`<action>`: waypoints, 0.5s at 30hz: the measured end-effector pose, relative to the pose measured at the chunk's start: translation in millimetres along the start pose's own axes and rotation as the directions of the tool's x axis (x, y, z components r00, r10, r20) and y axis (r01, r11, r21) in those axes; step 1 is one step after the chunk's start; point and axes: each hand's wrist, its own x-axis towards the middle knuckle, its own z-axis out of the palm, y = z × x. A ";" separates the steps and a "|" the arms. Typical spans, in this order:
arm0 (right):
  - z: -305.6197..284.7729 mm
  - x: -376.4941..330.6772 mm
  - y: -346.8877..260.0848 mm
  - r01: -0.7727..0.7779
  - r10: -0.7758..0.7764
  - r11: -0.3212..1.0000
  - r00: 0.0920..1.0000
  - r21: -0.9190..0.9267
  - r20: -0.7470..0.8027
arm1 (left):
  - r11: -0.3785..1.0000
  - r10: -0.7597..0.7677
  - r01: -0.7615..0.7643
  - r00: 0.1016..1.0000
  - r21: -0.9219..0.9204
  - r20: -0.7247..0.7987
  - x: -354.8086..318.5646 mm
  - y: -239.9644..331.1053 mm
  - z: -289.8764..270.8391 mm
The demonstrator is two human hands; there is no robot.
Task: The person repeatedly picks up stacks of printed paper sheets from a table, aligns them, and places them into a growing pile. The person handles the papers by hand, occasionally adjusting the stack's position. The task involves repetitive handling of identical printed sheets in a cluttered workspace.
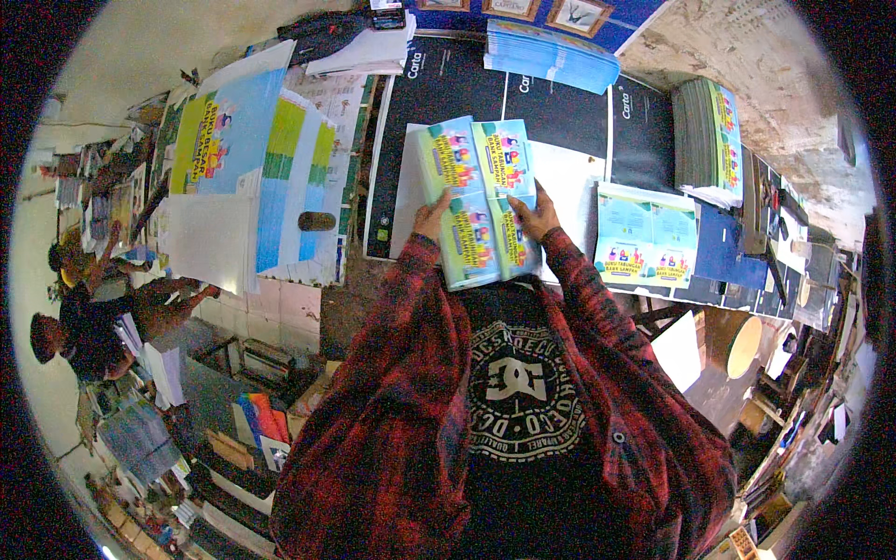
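Note:
A small stack of printed cover sheets (481,243), yellow-green and light blue with cartoon figures, lies in front of me over the near edge of the table. My left hand (431,217) grips its left edge, with the fingers partly hidden. On the opposite edge my right hand (536,217) is closed, thumb on top and the other fingers beside or under the sheets. White paper (567,177) shows beneath and to the right of the sheets. Closer to my right side lies another pile of the same printed sheets (646,219), its pictures facing up.
Black boards (448,84) cover the table. A tall stack of printed sheets (707,140) stands at the right, and a blue-edged stack (551,56) at the back. Large printed sheets (229,131) lie on a left table. Another person (89,327) is at the far left.

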 end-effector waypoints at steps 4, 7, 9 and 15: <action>1.3 -8.2 11.5 0.105 -0.179 0.784 0.982 -0.611 -0.062 | 0.902 -0.166 0.175 0.984 -0.395 0.057 -16.9 28.7 -11.2; 10.5 -9.0 -3.4 0.199 -0.167 0.649 0.979 -0.734 0.118 | 0.912 -0.102 0.132 0.990 -0.389 0.098 -0.1 -0.4 -1.5; 4.9 -5.1 -2.3 -0.002 -0.007 0.933 1.000 -0.360 -0.022 | 0.993 -0.034 0.038 0.999 -0.113 0.036 13.0 1.6 21.4; -1.8 -5.7 -51.3 -0.123 0.097 0.964 0.988 0.236 0.119 | 0.938 -0.185 0.228 0.966 0.261 -0.179 38.4 -22.9 23.4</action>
